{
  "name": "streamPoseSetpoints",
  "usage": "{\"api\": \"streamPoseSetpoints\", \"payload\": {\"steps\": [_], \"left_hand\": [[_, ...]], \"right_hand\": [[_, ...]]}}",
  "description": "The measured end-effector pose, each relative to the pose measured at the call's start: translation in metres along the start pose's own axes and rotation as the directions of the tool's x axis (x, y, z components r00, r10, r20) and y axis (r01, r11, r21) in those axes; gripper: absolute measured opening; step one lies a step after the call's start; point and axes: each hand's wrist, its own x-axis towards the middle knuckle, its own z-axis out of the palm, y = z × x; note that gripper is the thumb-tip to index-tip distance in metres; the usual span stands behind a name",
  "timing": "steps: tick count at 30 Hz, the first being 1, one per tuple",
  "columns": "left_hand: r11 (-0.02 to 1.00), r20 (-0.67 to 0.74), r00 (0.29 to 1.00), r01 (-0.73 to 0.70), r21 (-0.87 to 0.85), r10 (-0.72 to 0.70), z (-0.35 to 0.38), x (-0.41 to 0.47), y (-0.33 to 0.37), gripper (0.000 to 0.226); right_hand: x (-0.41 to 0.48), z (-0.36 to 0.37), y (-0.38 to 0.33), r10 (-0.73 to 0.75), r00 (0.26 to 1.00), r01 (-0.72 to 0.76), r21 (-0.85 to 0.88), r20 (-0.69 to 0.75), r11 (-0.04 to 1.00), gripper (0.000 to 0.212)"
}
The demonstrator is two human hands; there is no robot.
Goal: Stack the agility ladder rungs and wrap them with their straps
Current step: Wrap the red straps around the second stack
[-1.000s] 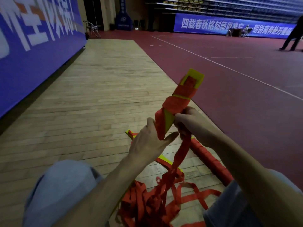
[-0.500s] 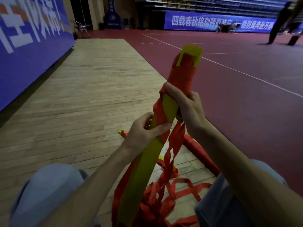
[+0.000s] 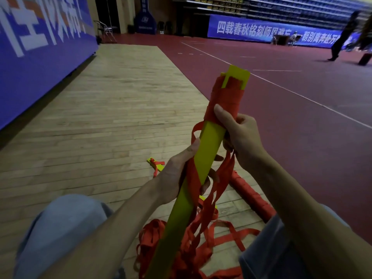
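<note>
A stack of yellow ladder rungs (image 3: 209, 146) stands tilted in front of me, its top end pointing up and right. Red strap (image 3: 225, 101) is wound round the upper part of the stack. My left hand (image 3: 177, 174) grips the stack at its middle, thumb along the left edge. Just below the wound band, my right hand (image 3: 241, 135) holds the stack, thumb lying on the red wrap, with loose strap running down from under the palm. A heap of loose red strap (image 3: 193, 238) lies on the floor between my knees.
A finished red-wrapped bundle (image 3: 251, 196) lies on the floor to the right. A loose yellow rung with red strap (image 3: 156, 164) lies behind my left hand. Wooden floor (image 3: 100, 127) spreads left, a blue banner wall (image 3: 40, 47) beyond it. A person (image 3: 342, 35) walks far right.
The bundle has swung upright from pointing away, showing its long yellow face. My right hand moved up onto the wrapped band, and my left hand shifted its grip lower on the stack.
</note>
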Motion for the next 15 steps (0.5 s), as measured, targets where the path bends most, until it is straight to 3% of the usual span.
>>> {"api": "streamPoseSetpoints", "payload": {"steps": [3,5,8,10,13,15], "left_hand": [[0.999,-0.071,0.997,0.028,0.029,-0.026,0.0,0.001,0.004,0.067],[0.999,-0.217,0.976,0.034,0.006,-0.032,-0.001,0.002,0.012,0.069],[1.0,-0.49,0.872,0.0,0.008,0.004,-0.013,0.002,0.023,0.063],[0.988,-0.605,0.795,0.049,0.144,0.049,-0.021,0.002,0.022,0.063],[0.924,-0.618,0.78,0.155,0.348,0.102,-0.024,0.007,0.013,0.056],[0.784,-0.605,0.778,0.263,0.562,0.172,-0.025,0.011,0.0,0.06]], "right_hand": [[0.002,-0.006,0.003,0.008,0.996,-0.004,-0.05,0.087,0.999,0.051],[0.001,-0.007,0.006,0.015,0.981,0.013,-0.147,0.192,0.989,0.043],[0.002,-0.005,0.012,0.048,0.981,0.019,-0.343,0.187,0.939,0.035],[0.002,0.0,0.015,0.058,0.979,0.027,-0.407,0.197,0.913,0.03],[-0.002,0.014,0.018,0.107,0.96,0.009,-0.415,0.257,0.91,0.035],[-0.005,0.025,0.02,0.13,0.964,-0.022,-0.419,0.231,0.908,0.045]]}}
